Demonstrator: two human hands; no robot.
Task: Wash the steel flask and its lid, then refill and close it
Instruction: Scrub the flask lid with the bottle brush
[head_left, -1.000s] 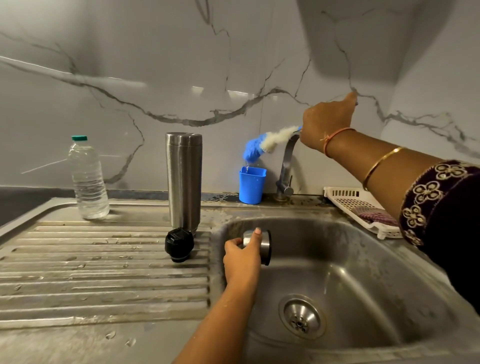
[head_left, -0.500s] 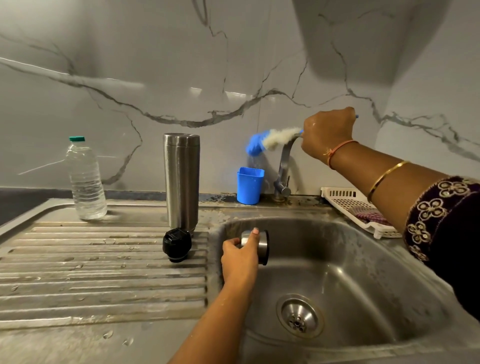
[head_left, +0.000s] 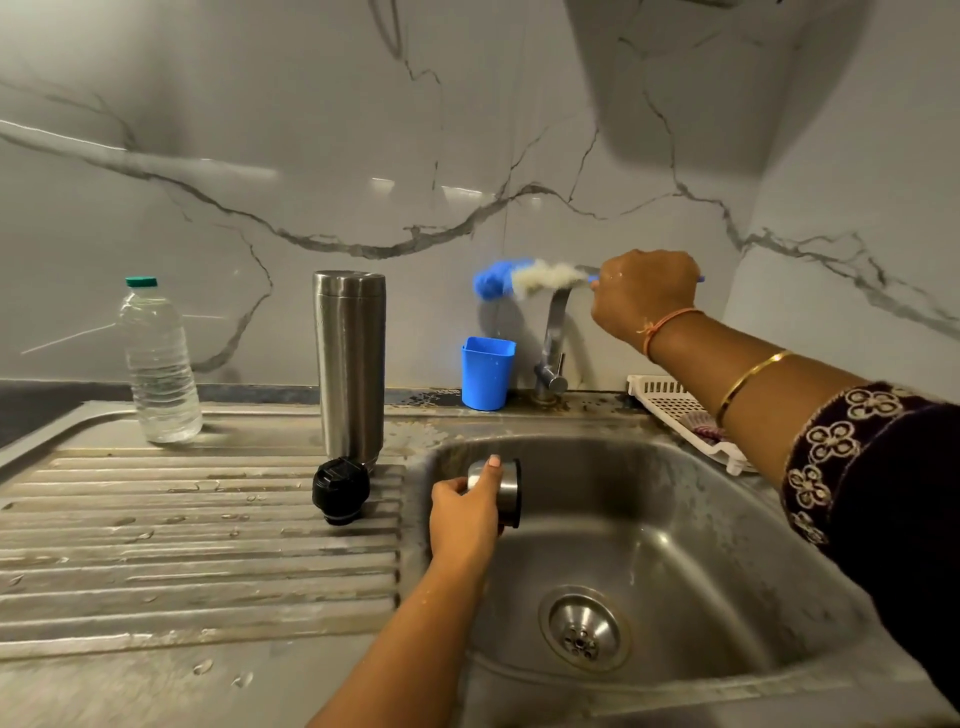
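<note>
Head-worn camera looks forward and down, close over the sink (head_left: 727, 519).

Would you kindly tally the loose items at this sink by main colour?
Silver: 2, tall steel flask, round steel cap.
Blue: 2, plastic cup, blue-and-white bottle brush.
Black: 1, round stopper lid.
Clear: 1, plastic water bottle.
White: 1, slotted plastic tray.
Total: 7.

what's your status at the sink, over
Left hand grips steel lid over sink. Right hand holds bottle brush near tap. Flask upright on drainboard, black stopper beside it.
</note>
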